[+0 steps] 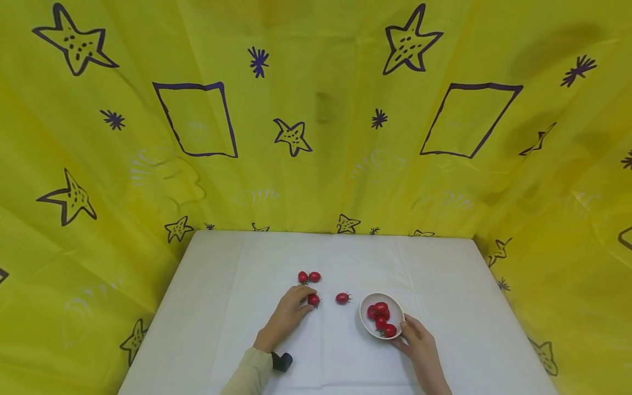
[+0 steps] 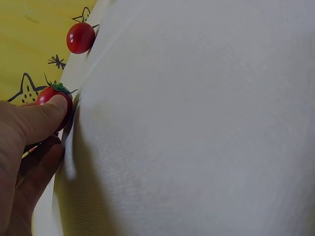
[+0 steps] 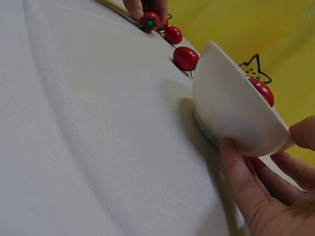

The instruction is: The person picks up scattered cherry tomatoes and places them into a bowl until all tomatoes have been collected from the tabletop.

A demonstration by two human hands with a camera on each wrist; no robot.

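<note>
In the head view my left hand (image 1: 287, 314) pinches a red cherry tomato (image 1: 313, 299) between thumb and fingers, close over the white cloth. The left wrist view shows the thumb across this tomato (image 2: 58, 101), its green stem end facing up. My right hand (image 1: 419, 343) holds a small white bowl (image 1: 366, 325) by its near right rim, thumb at the edge and fingers under the side. Several cherry tomatoes (image 1: 381, 309) lie inside the bowl. A single tomato (image 1: 342, 298) rests on the cloth between the left hand and the bowl.
Two more tomatoes (image 1: 314, 277) lie side by side just beyond the left hand. A white cloth covers the table (image 1: 444, 285). Yellow curtains (image 1: 316, 186) with drawn stars hang behind and on both sides. A black strap piece (image 1: 282, 362) sits at the left wrist.
</note>
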